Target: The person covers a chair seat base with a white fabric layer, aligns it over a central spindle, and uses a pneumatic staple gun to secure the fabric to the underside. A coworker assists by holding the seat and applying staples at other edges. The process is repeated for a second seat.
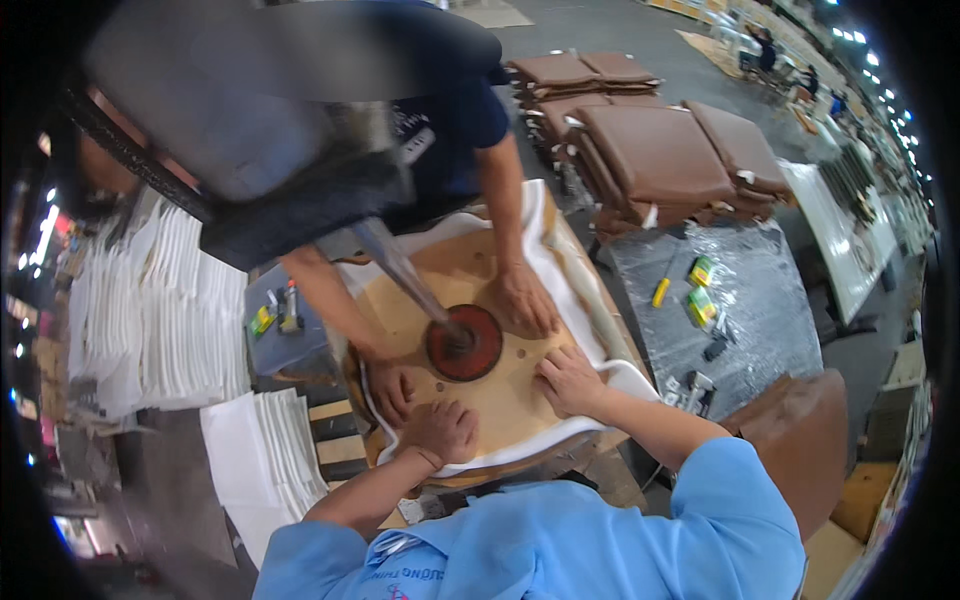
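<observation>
My left hand (441,433) rests on the near left part of a tan wooden board (540,352), fingers laid on its surface. On the near right part lies my right hand (569,381), its fingers also on the board. Neither hand grips a thing. White padding (628,378) and brown covering stick up around the board's edges. A round red and black disc (464,343), on the end of a metal rod (400,268), sits against the board's middle. Across from me, a co-worker's two hands (527,299) lie on the board's far right and left parts.
A big machine head (270,190) hangs over the far left. Brown cushions (660,150) are stacked at the far right. White sheets (170,310) stand in stacks at left. A plastic-covered table (760,290) at right bears a yellow-handled tool (661,291) and small packets.
</observation>
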The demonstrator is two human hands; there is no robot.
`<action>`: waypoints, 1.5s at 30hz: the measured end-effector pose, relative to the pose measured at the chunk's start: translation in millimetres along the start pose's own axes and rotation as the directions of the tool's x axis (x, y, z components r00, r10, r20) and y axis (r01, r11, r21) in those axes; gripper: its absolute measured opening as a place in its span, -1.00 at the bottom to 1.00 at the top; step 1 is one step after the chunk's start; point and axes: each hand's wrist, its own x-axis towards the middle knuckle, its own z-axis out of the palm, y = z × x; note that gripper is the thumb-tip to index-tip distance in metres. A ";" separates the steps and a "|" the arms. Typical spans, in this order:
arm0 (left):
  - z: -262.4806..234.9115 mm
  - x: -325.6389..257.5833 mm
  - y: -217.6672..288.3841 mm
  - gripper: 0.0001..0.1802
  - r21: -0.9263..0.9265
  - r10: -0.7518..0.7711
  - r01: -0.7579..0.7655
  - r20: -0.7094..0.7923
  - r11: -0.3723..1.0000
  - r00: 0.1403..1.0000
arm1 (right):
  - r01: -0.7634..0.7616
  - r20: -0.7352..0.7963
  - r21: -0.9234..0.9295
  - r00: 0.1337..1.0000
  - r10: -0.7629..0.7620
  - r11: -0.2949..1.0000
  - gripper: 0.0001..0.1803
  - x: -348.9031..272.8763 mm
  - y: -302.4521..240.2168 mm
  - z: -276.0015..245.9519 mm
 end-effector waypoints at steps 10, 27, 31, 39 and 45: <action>-0.7 -4.3 5.9 -0.82 0.086 -0.148 0.136 0.158 0.987 0.976 | 0.056 -0.055 0.019 0.997 -0.055 0.998 -0.81 13.7 -7.2 0.2; -30.8 -97.2 170.7 -0.58 -0.538 -0.412 0.652 0.839 -0.534 0.355 | -0.649 0.586 0.736 0.465 0.663 -0.196 -0.71 -193.2 -72.3 -61.3; -3.6 -66.9 167.6 -0.51 -0.560 -0.431 0.303 0.809 -0.771 0.399 | -0.549 0.695 0.719 0.545 0.469 -0.426 -0.61 -165.0 -81.0 -37.2; 14.5 -37.2 155.1 -0.53 -0.563 -0.574 0.160 0.818 -0.811 -0.034 | -0.612 0.891 0.452 0.344 0.296 -0.649 -0.47 -106.1 -73.3 -8.2; 14.6 -9.2 139.8 -0.47 -0.516 -0.530 0.208 0.848 -0.831 -0.014 | -0.756 0.980 0.194 0.182 0.084 -0.624 -0.15 -69.5 -51.6 -11.2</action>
